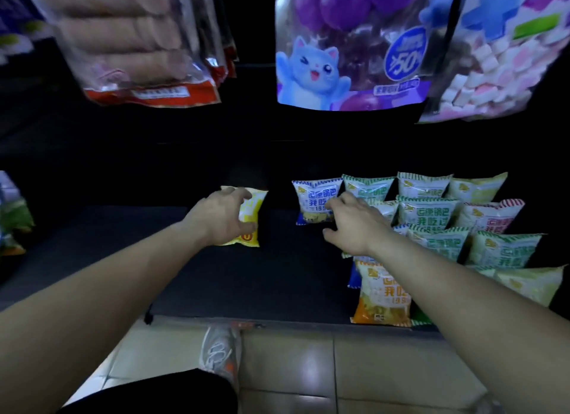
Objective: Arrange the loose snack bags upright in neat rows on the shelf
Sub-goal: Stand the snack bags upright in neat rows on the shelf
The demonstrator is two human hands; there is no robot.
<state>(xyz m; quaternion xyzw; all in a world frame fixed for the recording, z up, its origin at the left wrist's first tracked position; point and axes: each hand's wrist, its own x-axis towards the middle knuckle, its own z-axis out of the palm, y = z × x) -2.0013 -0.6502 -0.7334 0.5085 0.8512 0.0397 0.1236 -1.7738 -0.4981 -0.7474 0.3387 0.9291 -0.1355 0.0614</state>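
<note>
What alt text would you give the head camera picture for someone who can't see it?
A person's left hand grips a yellow snack bag on a dark shelf, while the right hand touches a blue bag beside rows of upright bags.

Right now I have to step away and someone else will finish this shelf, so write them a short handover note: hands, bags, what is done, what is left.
Left hand: grips the yellow bag, which is apart from the rows, mid-shelf.
Right hand: open, fingers spread at the blue bag; contact unclear.
Done: the green bags and others stand in rows on the right of the shelf, with the orange bag at the front.
Left: bring the yellow bag into the rows, probably beside the blue bag, then straighten the fronts.
</note>
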